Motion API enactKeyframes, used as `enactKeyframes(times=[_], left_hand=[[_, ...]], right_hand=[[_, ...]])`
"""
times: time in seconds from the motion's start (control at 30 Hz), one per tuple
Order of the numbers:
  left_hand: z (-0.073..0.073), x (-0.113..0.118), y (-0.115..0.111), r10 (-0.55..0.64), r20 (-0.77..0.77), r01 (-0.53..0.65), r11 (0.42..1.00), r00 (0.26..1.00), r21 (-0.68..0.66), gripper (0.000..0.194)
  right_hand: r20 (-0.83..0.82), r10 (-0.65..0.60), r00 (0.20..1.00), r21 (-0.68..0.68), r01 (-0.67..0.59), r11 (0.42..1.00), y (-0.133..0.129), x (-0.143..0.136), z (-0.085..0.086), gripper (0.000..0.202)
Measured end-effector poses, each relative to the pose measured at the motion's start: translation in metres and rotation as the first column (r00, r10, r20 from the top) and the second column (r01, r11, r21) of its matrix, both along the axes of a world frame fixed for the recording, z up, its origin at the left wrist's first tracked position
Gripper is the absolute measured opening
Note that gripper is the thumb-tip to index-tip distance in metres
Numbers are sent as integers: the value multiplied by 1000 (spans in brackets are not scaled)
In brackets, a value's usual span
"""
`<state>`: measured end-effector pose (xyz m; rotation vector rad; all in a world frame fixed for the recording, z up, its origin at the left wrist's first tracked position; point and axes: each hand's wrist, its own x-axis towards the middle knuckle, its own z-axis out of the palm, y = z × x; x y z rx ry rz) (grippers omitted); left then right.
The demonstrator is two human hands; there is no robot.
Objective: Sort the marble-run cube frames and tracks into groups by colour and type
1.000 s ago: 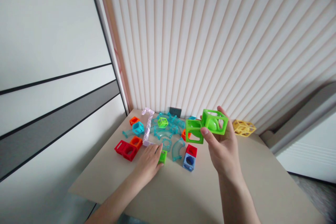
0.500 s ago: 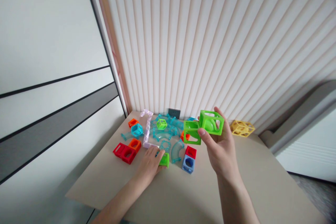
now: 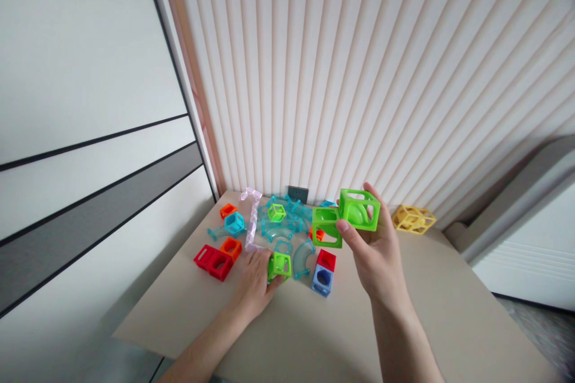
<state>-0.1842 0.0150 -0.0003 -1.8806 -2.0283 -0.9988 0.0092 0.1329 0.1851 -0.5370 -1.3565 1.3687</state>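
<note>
Meanwhile, my right hand [image 3: 375,248] pinches the joined green cubes [image 3: 358,210] between thumb and fingers, above the desk [image 3: 314,335]. The green block [image 3: 280,266] lies at my left hand [image 3: 255,281], gripped between thumb and fingers, just left of the red-and-blue pair [image 3: 323,275].

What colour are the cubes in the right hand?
Both cubes in the right hand are bright green; head view shows it best.
</note>
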Motion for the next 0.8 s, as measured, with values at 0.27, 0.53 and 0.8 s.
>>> enactKeyframes(times=[0.27, 0.53, 0.8], left_hand=[[6, -6, -2, -10, 108, -3, 993, 994, 117, 46], [36, -9, 8, -113, 618, 42, 991, 778, 129, 42], [117, -8, 65, -497, 849, 295, 851, 180, 435, 57]], right_hand=[[-6, 3, 1000, -9, -3, 1000, 2, 0, -1, 80], [-13, -12, 1000, -22, 12, 1000, 10, -2, -6, 79], [-6, -49, 999, -31, 49, 998, 25, -4, -14, 81]])
